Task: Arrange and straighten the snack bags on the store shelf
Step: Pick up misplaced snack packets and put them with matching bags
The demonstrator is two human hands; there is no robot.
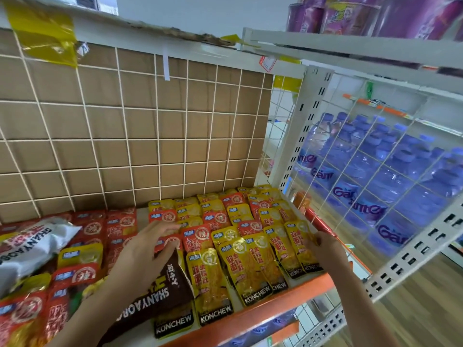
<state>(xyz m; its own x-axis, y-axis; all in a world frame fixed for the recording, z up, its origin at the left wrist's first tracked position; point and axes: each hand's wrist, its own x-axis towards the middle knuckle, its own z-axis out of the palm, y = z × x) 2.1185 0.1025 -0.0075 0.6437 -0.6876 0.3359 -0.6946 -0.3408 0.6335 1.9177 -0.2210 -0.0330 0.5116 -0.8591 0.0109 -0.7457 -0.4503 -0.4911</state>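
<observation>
Left hand (pixel 147 249) flat, fingers straight; right hand (pixel 327 250) curled.

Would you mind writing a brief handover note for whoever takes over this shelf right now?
Left hand: open, fingers flat on the packets mid-shelf.
Right hand: fingers curled at the edge of the rightmost yellow packet; grip unclear.
Done: the yellow rows at front right overlap fairly neatly.
Left to do: the brown bag lies askew under the left wrist; the white bag sprawls over the jumbled red packets at left.
</observation>
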